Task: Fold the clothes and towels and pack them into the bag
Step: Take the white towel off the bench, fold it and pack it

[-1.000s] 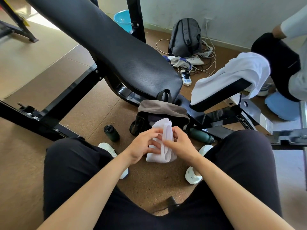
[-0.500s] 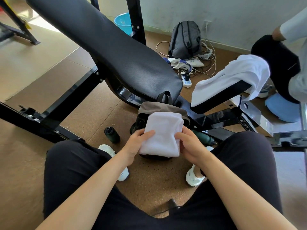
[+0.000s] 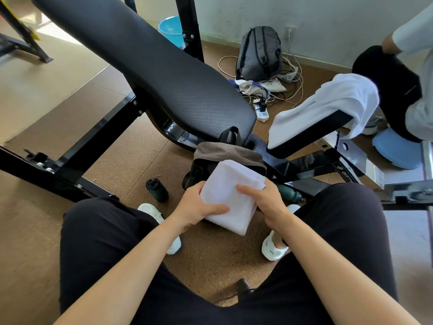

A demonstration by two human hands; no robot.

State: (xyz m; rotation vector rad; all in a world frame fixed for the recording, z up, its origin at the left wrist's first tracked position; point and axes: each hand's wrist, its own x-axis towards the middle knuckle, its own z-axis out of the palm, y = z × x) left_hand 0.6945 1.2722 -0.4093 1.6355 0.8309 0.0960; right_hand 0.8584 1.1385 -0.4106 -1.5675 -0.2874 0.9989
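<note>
A folded white towel point(image 3: 230, 195) is held between both hands just above the floor, between my knees. My left hand point(image 3: 199, 207) grips its left edge with the thumb lying across the top. My right hand point(image 3: 264, 200) grips its right edge, thumb on top. Directly behind the towel stands a brown and black bag point(image 3: 225, 154) with a dark handle, partly hidden by the towel. A second white towel point(image 3: 328, 102) is draped over the small black bench pad at the right.
A large black bench backrest point(image 3: 152, 66) slants over the bag. A dark bottle point(image 3: 156, 190) stands left of the bag, a green bottle point(image 3: 289, 193) lies to its right. A grey backpack point(image 3: 260, 52), cables and a power strip sit by the wall. Another person sits at far right.
The towel went from a narrow bunched roll to a flat folded rectangle. Both hands shifted from its middle to its side edges, and the towel tilted slightly.
</note>
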